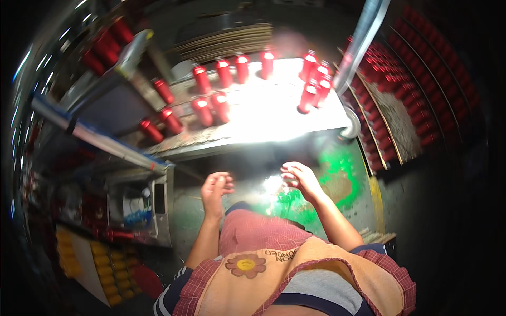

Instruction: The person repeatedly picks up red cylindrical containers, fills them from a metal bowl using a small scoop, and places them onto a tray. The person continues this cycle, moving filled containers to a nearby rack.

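My left hand (214,193) hovers in front of the bench with its fingers a little curled and nothing in them. To its right, my right hand (300,179) is raised palm inward, its fingers apart and holding nothing. Both hands are apart from the bright, lit workbench (269,118). Several shiny red bottles (223,72) with pale tops stand upright along its back. One more pair of red bottles (202,111) stands nearer, at the middle left. A tight cluster of red bottles (309,96) occupies the right end.
Racks of red bottles (411,89) stand at the right, beside a metal post (363,45). Stacked flat boards (226,41) lie behind the bench. A metal frame rail (100,137) runs at the left, above a sink-like metal basin (132,203). Yellow items (108,268) sit lower left. Green patches (342,179) mark the floor.
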A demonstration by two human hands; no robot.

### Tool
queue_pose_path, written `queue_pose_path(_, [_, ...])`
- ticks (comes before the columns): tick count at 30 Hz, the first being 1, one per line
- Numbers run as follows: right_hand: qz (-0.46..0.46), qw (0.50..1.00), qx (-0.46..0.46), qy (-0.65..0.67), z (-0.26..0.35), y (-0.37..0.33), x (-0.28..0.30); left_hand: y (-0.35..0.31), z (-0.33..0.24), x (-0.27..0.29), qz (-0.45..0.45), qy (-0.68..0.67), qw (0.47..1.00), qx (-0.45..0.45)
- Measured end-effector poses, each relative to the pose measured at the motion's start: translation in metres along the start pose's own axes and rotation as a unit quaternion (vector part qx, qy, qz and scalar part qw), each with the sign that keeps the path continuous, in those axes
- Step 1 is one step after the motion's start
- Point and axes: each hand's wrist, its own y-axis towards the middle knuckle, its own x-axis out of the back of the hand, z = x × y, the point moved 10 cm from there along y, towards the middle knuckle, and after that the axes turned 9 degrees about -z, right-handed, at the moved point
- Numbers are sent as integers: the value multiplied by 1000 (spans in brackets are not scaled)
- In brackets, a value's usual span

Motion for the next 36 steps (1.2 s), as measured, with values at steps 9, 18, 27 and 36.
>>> queue_pose_path(9, [-201,963,100,152,85,-4,242,3,104,-283,237,116,962,74])
queue_pose_path(18, [-413,896,102,125,168,65,539,119,269,-589,272,115,934,200])
queue_pose_path(27, [-546,819,107,137,206,79,727,105,287,-895,551,175,808,116])
queue_pose_path(36, [-736,619,186,-202,298,27,1050,95,354,-1138,585,219,764,-162])
